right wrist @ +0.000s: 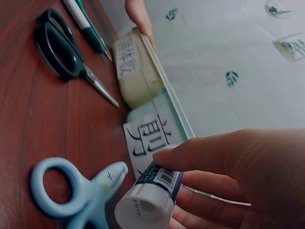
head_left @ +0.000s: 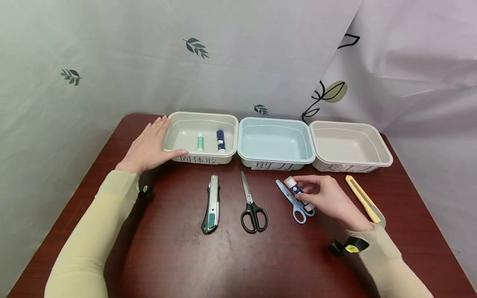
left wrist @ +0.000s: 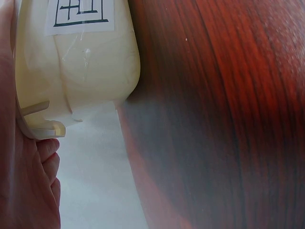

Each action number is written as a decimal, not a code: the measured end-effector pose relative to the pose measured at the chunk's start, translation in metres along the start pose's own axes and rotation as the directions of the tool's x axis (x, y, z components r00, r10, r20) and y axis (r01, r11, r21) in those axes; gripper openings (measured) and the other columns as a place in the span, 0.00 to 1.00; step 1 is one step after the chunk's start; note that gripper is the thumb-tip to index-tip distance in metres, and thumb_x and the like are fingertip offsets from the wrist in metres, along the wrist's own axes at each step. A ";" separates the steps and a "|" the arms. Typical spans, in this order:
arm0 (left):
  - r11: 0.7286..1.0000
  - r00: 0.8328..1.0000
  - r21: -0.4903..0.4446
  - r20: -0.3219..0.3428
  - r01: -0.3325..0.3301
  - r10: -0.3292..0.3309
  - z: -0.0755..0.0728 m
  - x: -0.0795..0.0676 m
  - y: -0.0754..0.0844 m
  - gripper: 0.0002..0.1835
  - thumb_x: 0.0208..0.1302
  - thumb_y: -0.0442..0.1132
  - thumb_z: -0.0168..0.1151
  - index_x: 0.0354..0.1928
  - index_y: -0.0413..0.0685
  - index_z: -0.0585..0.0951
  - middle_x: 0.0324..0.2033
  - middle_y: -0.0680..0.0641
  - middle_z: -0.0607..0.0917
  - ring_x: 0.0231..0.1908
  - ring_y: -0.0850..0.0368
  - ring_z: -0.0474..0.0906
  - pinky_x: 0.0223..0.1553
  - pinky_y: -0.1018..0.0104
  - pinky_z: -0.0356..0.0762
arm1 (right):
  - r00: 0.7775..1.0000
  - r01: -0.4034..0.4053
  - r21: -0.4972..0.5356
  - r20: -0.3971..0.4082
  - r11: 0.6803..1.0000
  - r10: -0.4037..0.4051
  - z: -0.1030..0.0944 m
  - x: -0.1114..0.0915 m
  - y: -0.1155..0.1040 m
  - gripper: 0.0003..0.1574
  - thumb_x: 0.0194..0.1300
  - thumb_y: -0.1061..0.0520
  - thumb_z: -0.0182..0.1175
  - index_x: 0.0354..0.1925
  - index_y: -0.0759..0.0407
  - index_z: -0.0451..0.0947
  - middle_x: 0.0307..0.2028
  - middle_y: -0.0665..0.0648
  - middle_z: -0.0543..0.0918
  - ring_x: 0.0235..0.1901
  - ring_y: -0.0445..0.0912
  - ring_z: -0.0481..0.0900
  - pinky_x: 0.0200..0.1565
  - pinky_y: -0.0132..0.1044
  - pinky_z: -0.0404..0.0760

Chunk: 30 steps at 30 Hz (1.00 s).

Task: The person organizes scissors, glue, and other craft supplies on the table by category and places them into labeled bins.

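Note:
My right hand [head_left: 328,198] pinches a glue stick [right wrist: 155,191] with a dark blue label and white ends, thumb on one side and fingers on the other. It is held over light-blue scissors [head_left: 299,213], partly covering them in the head view. The left hand [head_left: 149,145] rests at the left end of a cream bin [head_left: 169,128], its fingers straight along the rim and the thumb on the front edge. Inside that bin lie a small green-and-white glue stick [head_left: 200,142] and a dark blue glue stick [head_left: 220,140].
A light-blue bin [head_left: 275,159] and a beige bin [head_left: 352,162] continue the row to the right, each with a paper label. In front lie a silver-and-black utility knife [head_left: 212,203], black-handled scissors [head_left: 254,215] and a yellow utility knife [head_left: 364,198]. A curtain [head_left: 126,54] hangs behind.

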<state>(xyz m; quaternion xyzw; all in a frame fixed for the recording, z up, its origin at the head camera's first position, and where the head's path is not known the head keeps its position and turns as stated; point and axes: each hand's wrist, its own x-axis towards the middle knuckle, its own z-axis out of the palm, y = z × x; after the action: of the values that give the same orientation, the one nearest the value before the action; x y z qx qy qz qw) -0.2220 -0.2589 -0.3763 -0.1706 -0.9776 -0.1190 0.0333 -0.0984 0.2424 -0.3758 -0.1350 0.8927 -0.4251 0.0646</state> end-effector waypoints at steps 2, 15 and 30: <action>1.000 1.000 0.000 0.001 -0.001 0.001 0.000 0.000 0.000 0.64 0.61 0.77 0.56 0.80 0.36 0.45 0.78 0.33 0.48 0.78 0.41 0.41 0.76 0.48 0.36 | 1.000 0.002 0.002 0.021 1.000 -0.002 0.004 0.001 -0.001 0.26 0.59 0.68 0.72 0.57 0.66 0.83 0.35 0.55 0.88 0.33 0.45 0.86 0.32 0.33 0.85; 1.000 1.000 -0.004 0.002 -0.003 0.003 -0.001 0.000 0.001 0.64 0.61 0.76 0.56 0.80 0.36 0.45 0.78 0.33 0.49 0.78 0.41 0.41 0.77 0.51 0.33 | 0.996 0.012 0.021 0.088 1.000 -0.014 0.023 0.011 -0.012 0.27 0.59 0.65 0.72 0.58 0.61 0.83 0.36 0.54 0.88 0.34 0.44 0.87 0.35 0.36 0.86; 1.000 1.000 0.001 0.002 -0.006 0.006 0.000 0.000 0.000 0.64 0.61 0.76 0.56 0.80 0.36 0.44 0.78 0.33 0.48 0.78 0.42 0.41 0.76 0.52 0.32 | 0.986 0.114 0.029 0.115 0.993 -0.117 0.039 0.026 -0.028 0.26 0.59 0.64 0.73 0.57 0.59 0.85 0.40 0.53 0.87 0.38 0.45 0.84 0.33 0.37 0.86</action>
<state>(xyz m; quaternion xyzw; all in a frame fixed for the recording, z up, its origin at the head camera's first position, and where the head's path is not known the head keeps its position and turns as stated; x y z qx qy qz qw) -0.2221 -0.2587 -0.3759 -0.1736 -0.9771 -0.1184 0.0330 -0.1090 0.1886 -0.3785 -0.2104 0.8734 -0.4293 0.0933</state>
